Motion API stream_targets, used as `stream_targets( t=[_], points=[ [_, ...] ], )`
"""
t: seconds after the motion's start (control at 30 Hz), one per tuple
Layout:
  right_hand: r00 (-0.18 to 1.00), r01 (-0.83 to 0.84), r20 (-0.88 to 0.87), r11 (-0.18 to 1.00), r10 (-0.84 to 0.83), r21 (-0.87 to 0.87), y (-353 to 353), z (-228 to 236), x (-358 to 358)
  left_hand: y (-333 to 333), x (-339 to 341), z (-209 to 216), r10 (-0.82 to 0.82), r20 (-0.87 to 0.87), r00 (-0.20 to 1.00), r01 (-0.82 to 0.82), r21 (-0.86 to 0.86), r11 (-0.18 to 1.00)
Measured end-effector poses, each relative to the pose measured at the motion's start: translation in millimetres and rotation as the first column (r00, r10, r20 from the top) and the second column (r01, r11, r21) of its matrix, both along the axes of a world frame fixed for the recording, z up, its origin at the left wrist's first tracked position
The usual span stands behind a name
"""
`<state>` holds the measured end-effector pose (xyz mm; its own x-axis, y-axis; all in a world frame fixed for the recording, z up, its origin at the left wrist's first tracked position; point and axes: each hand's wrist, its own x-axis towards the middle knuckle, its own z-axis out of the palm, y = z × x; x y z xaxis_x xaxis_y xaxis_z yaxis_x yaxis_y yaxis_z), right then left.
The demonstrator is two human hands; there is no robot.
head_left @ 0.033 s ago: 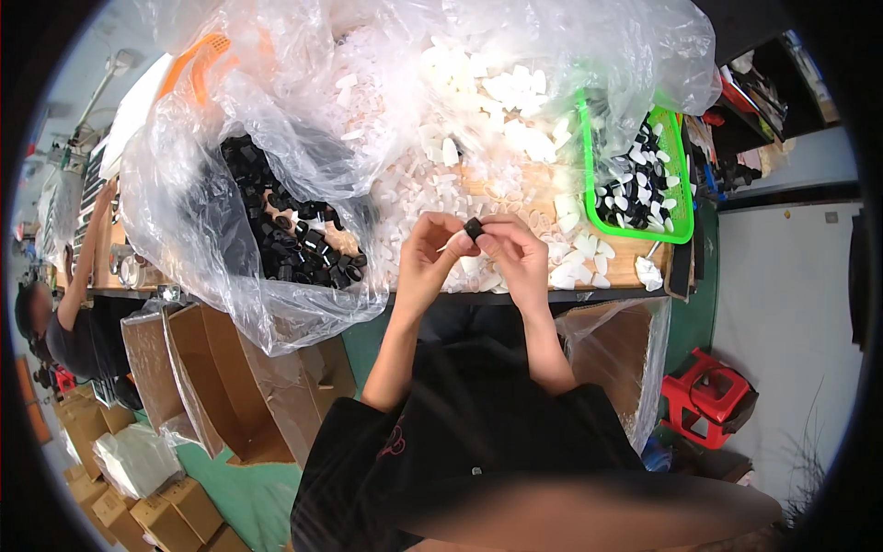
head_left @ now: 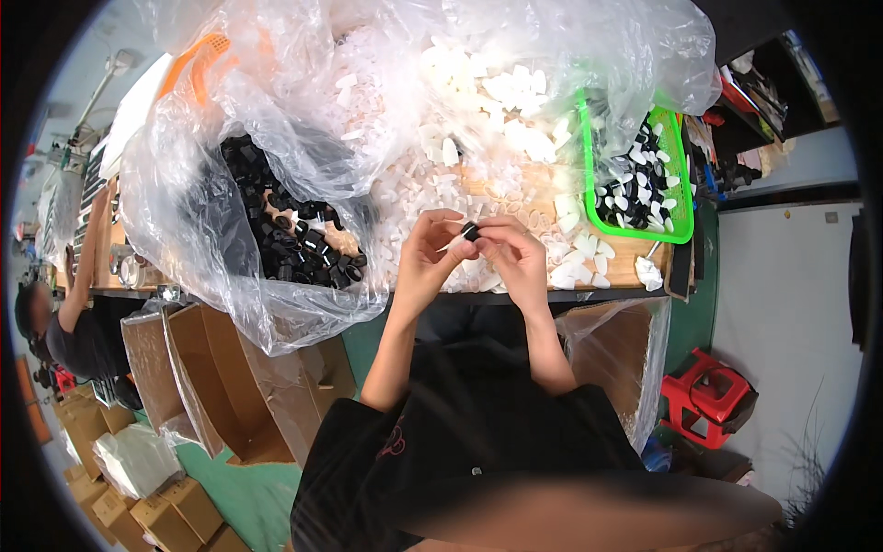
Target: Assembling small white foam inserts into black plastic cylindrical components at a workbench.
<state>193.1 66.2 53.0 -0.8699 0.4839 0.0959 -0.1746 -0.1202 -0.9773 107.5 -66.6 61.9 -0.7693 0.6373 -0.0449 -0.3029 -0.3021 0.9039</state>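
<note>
Black piece [head_left: 470,232] now slightly lower and farther left, turned between fingertips. Pale line now shows across it, perhaps edge or glare, too small to tell. Right hand [head_left: 519,260] shifts slightly left along with piece, index fingertip a little lower than before. Left hand [head_left: 429,254] shows only slight change: upper fingers sit marginally higher.

top: blk tee [head_left: 515,432], soft, loose | L slv [head_left: 333,446] + R slv [head_left: 600,423]: blk, short, wide | front: curly red mark [head_left: 394,440] nr L slv; tiny pale dot [head_left: 476,471] lower, nr mid | L arm [head_left: 394,354] + R arm [head_left: 549,354]: bare, thin, from slv down | L hand [head_left: 429,256] + R hand [head_left: 519,261]: bare
</note>
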Motion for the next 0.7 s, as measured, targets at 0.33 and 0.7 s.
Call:
stream_targets(
  t=[0.33,0.7],
  points=[
    [0.898,0.117,0.257,0.755,-0.358,0.645,71.0,-36.2,10.5,-31.2,-13.9,-17.8,0.073,-0.460,0.885,-0.187,-0.208,0.960],
    [0.961,0.004,0.149,0.553,-0.232,0.833,43.4,-39.3,-5.1,-22.8,-8.1,-7.4,0.051,-0.655,0.754,-0.311,-0.288,0.906]
  ],
)
